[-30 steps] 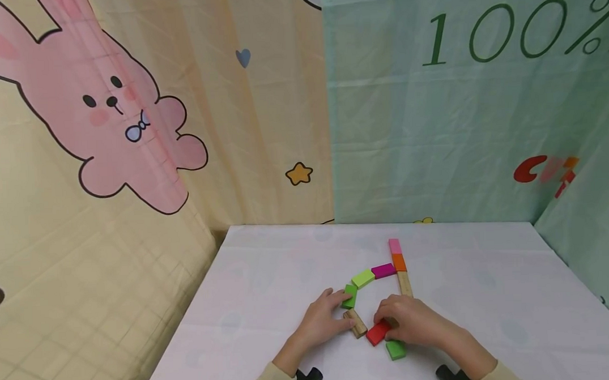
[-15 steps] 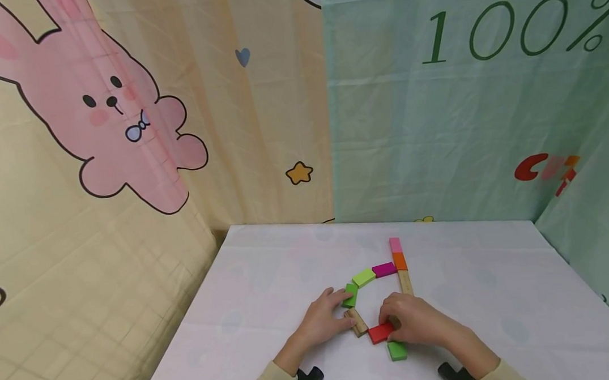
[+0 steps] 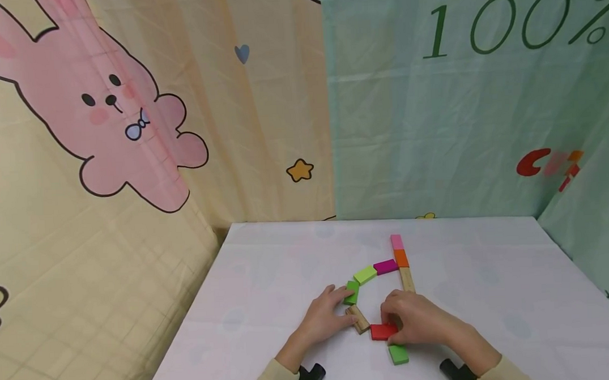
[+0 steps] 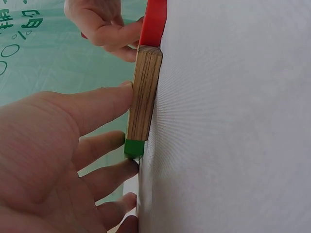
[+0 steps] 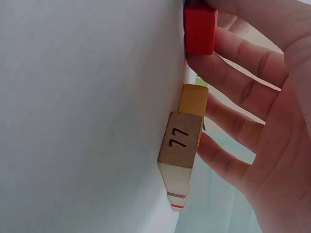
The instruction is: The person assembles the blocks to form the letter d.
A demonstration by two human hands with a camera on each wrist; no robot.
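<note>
My right hand (image 3: 422, 318) pinches a red wooden block (image 3: 382, 331) between thumb and fingers, with the block lying on the table. In the right wrist view its other fingers spread near a yellow block (image 5: 193, 99) and a plain block marked "77" (image 5: 180, 138). The thumb of my left hand (image 3: 320, 319) touches a brown wood-grain block (image 4: 144, 92). Its index finger rests on a green block (image 3: 352, 293). The red block's left end meets the brown block's near end. Another green block (image 3: 398, 355) lies just below my right hand, partly covered by it.
A lime block (image 3: 365, 274) and a magenta block (image 3: 386, 266) continue the curve to a straight row of pink (image 3: 397, 242), orange (image 3: 401, 258) and plain wood (image 3: 407, 279) blocks. All lie on a white-covered table (image 3: 261, 260) with printed curtains behind.
My right hand has turned the red block from slanted to nearly level and shifted slightly right. My left hand stays in place at the brown and green blocks.
</note>
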